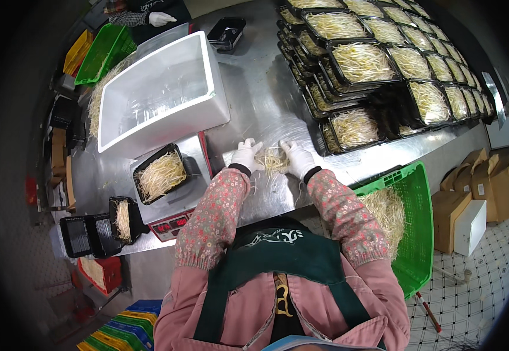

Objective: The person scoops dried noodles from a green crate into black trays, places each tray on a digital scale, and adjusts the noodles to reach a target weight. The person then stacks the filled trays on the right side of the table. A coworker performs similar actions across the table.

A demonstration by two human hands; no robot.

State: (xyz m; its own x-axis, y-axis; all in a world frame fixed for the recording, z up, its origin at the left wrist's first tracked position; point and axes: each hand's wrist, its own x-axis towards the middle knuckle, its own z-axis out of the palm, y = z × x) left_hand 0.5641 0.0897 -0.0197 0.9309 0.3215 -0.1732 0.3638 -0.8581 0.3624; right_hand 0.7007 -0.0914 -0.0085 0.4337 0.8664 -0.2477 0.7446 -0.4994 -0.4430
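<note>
You've got a small bunch of sprouts (272,161) on the steel table (257,88), right between your gloved hands, near the edge on your side. Left hand (244,155) cups one flank, right hand (299,159) the other, fingers part-curled, palms apart; how hard they press, or whether either is closed on strands, can't tell. Main risk: bunch looks loose, ends poking out, so lifting with uneven pressure would likely let strands drop through the middle. A few stray strands (253,186) lie by your left wrist; drag the bunch toward you and those could go over the edge. Smooth gloves on shiny metal may slide too, if the steel's wet, which I can't confirm. Watch your left sleeve (212,210): it overlaps the scale (169,227) in view, contact unclear, and leaning there could throw the reading or nudge the filled tray (160,175) sitting on it. That tray has strands over its rim, so a bump might shed some. On the right, the tray stack (362,64) rises in uneven layers near your right hand; swing wide and you could catch a lower tray and tip it. The green crate (419,234) sits close by your right sleeve (348,216), so an elbow could snag its rim.
</note>
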